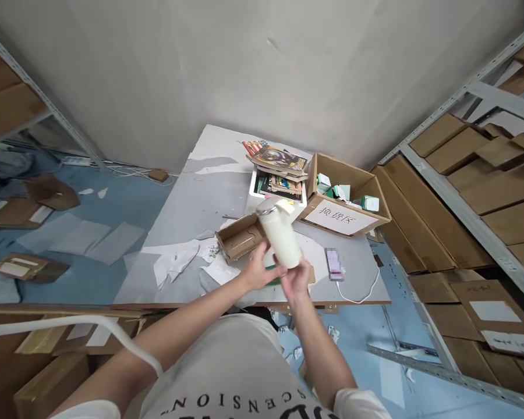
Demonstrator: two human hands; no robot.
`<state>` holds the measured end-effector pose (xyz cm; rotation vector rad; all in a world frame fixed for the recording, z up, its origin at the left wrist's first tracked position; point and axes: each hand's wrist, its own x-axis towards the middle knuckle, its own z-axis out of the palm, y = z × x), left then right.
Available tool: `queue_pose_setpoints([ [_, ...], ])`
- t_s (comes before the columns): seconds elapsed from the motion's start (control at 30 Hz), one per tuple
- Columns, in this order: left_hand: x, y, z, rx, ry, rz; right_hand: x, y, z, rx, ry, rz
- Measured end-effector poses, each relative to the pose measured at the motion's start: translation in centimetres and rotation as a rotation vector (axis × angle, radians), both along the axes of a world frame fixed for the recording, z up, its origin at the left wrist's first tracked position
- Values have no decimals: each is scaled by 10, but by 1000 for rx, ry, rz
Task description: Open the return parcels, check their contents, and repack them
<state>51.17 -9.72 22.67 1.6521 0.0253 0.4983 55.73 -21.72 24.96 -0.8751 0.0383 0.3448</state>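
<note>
A white tumbler (280,240) with a silvery rim and a pale, handle-like piece at its top is tilted above the table's front part, its top leaning left. My right hand (296,279) grips its base from below. Against its lower left side is my left hand (258,270), fingers curled partly behind it and thumb reaching across under the base. Just left of the tumbler sits an open brown cardboard box (240,240), with no contents visible. Something green beneath my hands is mostly hidden.
A grey table (179,201) holds torn white paper (174,265), a phone (334,265) on a white cable, and a white bin (255,201) topped with books (282,160). A labelled carton (343,218) contains small green-white boxes. Shelves of cartons (502,201) flank the right.
</note>
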Motion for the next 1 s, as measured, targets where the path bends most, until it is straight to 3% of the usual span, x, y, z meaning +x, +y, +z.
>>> queue_pose_setpoints([
  [0.13, 0, 2, -5, -235, 55, 85, -29, 24, -31, 69, 117, 72],
  [0.27, -6, 11, 0, -289, 71, 105, -20, 12, -32, -48, 66, 225],
  [0.4, -11, 15, 2, -296, 135, 133, 14, -1, -4, -286, -216, 159],
  [0.53, -16, 13, -5, -159, 168, 221, 41, 8, 39, -439, -495, 221],
  [0.6, -19, 11, -6, -79, 191, 267, 47, 20, 52, -474, -532, 266],
  [0.7, -24, 9, -6, -12, 243, 315, 50, 33, 56, -477, -486, 262],
  [0.8, -31, 11, -7, -153, 240, 167, 54, 36, 49, -408, -376, 244],
  [0.93, -42, 13, -12, -610, 300, -272, 63, 30, 39, -292, -259, 255],
  [1.0, -45, 11, -14, -749, 344, -330, 66, 27, 36, -257, -230, 260],
])
